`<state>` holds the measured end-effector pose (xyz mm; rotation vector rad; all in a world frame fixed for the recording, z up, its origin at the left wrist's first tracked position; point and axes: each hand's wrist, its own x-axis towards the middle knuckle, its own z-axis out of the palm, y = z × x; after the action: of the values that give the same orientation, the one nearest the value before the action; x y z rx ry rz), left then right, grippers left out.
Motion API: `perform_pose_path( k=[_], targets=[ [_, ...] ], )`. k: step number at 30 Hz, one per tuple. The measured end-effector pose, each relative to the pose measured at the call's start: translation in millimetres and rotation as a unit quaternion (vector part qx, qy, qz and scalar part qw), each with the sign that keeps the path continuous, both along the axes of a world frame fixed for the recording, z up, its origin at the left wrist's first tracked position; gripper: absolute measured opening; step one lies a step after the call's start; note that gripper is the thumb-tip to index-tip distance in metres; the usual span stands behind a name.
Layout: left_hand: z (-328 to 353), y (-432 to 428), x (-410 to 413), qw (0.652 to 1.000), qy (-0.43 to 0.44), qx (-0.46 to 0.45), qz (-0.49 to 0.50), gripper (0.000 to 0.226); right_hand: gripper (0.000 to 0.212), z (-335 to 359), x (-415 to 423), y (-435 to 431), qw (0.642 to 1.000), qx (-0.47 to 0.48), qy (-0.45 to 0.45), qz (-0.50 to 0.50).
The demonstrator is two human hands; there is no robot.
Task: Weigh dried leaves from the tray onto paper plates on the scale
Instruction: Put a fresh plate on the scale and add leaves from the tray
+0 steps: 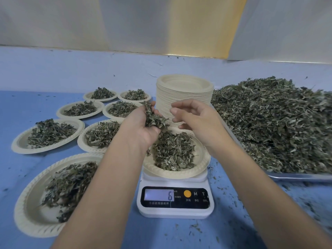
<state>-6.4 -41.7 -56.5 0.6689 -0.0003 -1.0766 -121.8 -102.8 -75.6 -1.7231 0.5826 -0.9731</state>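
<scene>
So left hand (143,127) cups a clump of leaves (154,118) right above the plate (179,174) on the scale (175,212), right hand (195,119) loose and empty beside it.

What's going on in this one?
A person is portioning dried leaves. The left hand holds a clump of leaves above the paper plate on the scale, which reads 6; the right hand hovers beside it, holding nothing visible. Seven filled plates lie to the left, the heaped tray to the right.
</scene>
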Motion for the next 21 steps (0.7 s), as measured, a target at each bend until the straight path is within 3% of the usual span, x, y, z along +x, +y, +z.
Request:
perform_pose_path(
  k=[4, 12, 21],
  targets=[
    [-6, -8, -6, 0.994, -0.086, 0.067, 0.026, 0.031, 0.02, 1, 6, 13, 0.999, -0.026, 0.031, 0.03],
    [-6, -12, -12, 0.999, -0.003, 0.004, 0.039, 0.032, 0.024, -3, 9, 15, 0.998, -0.027, 0.054, 0.004],
    [-9, -15, -10, 0.999, -0.028, 0.007, 0.046, 0.032, 0.021, -4, 9, 12, 1.0, 0.012, 0.0, -0.011]
  ],
)
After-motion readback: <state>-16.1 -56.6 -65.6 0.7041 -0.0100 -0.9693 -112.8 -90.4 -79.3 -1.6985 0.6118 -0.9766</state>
